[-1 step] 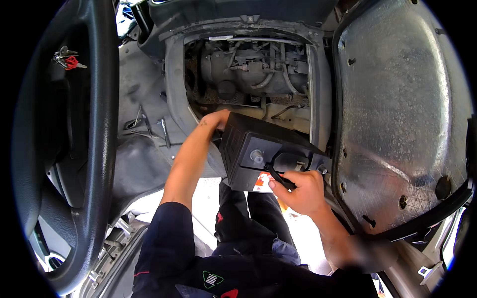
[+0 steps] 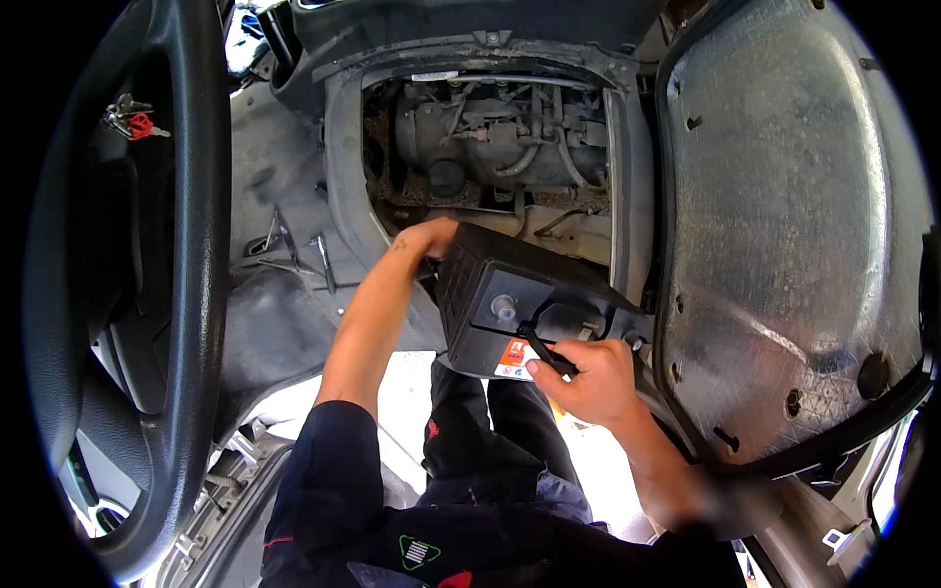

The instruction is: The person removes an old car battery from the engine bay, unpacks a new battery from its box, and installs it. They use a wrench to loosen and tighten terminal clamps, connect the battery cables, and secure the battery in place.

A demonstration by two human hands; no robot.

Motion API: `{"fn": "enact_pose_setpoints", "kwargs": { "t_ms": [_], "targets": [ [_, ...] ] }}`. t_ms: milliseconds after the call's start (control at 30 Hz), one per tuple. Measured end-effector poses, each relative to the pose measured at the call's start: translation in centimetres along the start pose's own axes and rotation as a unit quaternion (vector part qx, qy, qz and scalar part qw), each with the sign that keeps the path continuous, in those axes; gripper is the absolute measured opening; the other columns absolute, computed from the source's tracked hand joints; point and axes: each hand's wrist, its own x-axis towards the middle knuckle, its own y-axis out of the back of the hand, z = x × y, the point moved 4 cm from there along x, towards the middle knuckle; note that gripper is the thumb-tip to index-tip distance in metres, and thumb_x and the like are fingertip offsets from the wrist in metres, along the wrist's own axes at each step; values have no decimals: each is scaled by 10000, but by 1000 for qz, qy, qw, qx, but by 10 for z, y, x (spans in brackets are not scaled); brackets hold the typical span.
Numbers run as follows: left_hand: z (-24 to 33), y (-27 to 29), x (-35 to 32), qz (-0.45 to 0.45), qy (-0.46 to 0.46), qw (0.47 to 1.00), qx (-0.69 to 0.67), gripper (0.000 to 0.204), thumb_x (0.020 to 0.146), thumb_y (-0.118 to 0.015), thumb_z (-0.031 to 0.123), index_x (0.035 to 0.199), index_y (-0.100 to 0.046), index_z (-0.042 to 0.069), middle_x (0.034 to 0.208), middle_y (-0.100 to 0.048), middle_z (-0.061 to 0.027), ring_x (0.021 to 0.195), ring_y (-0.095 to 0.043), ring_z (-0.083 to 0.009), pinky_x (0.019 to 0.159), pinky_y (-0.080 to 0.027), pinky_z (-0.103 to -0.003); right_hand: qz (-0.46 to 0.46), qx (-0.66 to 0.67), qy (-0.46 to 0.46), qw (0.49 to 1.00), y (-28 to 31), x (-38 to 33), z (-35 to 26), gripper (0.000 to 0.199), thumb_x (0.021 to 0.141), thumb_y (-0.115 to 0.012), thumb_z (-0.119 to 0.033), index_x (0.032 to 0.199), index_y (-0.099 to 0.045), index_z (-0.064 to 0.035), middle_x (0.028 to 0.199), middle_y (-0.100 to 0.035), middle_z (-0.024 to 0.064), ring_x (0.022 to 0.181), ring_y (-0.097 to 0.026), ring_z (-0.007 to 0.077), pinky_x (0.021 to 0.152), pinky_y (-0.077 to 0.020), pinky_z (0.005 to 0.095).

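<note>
A black car battery is held tilted at the near edge of the opening, its top with two metal posts turned toward me. My right hand is closed round the battery's black carrying handle. At the battery's far left corner, my left hand grips its side, with the fingers mostly hidden behind the case. An orange and white label shows near the handle. Beyond the battery, the engine lies exposed in the floor opening.
On the left stand a steering wheel and a bunch of keys. Several hand tools lie on the grey floor mat. A raised metal-lined panel borders the opening on the right.
The battery and my right hand have shifted very slightly to the left. Both hands keep their grip.
</note>
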Motion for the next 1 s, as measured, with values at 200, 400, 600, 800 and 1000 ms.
{"fn": "enact_pose_setpoints", "kwargs": {
  "t_ms": [200,400,600,800,1000],
  "targets": [
    [-11,2,-10,-32,45,998,38,321,726,-734,117,1046,-723,105,1035,-704,-174,1010,-653,-376,856,-522,-414,-11,-34,39,999,-16,10,28,257,803,-716,-379,809,-767,-126,482,-572,66,413,-562,270,407,-410,358],
    [22,20,-15,-44,58,997,-16,350,693,-764,149,1035,-721,86,1007,-709,-169,987,-660,-356,839,-528,-406,-117,-70,-13,991,-41,27,37,384,851,-645,-439,740,-720,-79,501,-575,133,482,-591,342,470,-465,425],
    [16,2,-13,-45,6,999,-3,828,690,-746,59,1447,-448,214,1162,-658,-175,1117,-603,-360,954,-477,-408,-258,-73,-99,958,-58,53,50,467,872,-613,-490,778,-718,-45,615,-622,200,690,-643,398,649,-510,485],
    [31,-6,1,-131,69,989,19,792,709,-660,16,1434,-495,288,1311,-589,-160,1174,-576,-349,973,-483,-397,-284,-97,-127,945,-75,73,76,421,840,-697,-433,1057,-621,-81,821,-685,181,865,-656,396,766,-504,480],
    [30,-12,-1,-157,116,980,39,724,733,-600,-21,1378,-563,306,1281,-627,-107,1165,-592,-319,945,-499,-386,-287,-106,-181,935,-105,86,93,556,846,-710,-316,1264,-400,-121,866,-674,200,883,-664,398,778,-494,480]
  ]
}}
